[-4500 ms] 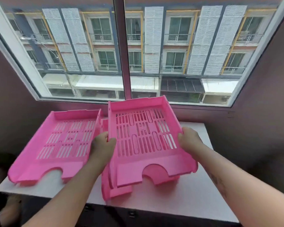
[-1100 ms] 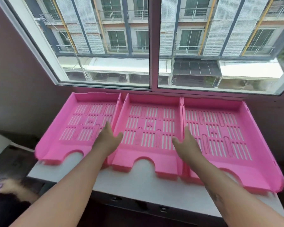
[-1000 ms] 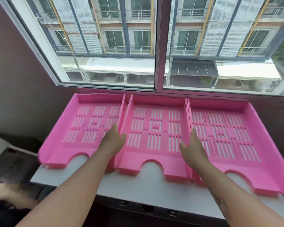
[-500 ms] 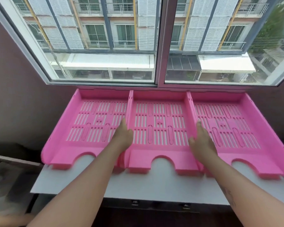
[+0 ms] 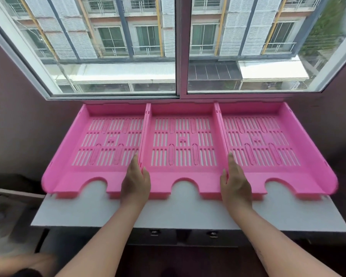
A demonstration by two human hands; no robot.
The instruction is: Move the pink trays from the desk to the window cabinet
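Three pink slotted trays lie side by side on the white top of the window cabinet [image 5: 188,214], backs against the wall under the window. The left tray [image 5: 68,148], the middle tray [image 5: 181,118] and the right tray [image 5: 308,144] touch wall to wall. My left hand [image 5: 135,181] rests flat on the seam between the left and middle trays, fingers straight. On the seam between the middle and right trays lies my right hand [image 5: 235,180], also flat. Neither hand grips anything.
A large window [image 5: 180,47] with a centre frame rises right behind the trays. Dark walls close in on both sides. Two drawer handles [image 5: 154,232] show under the cabinet's front edge. A low surface [image 5: 0,214] sits at the left.
Since 4.5 s ago the stacked trays have been spread into a row of three. Over the last second the trays slid back and straightened against the wall, my hands staying on the seams.
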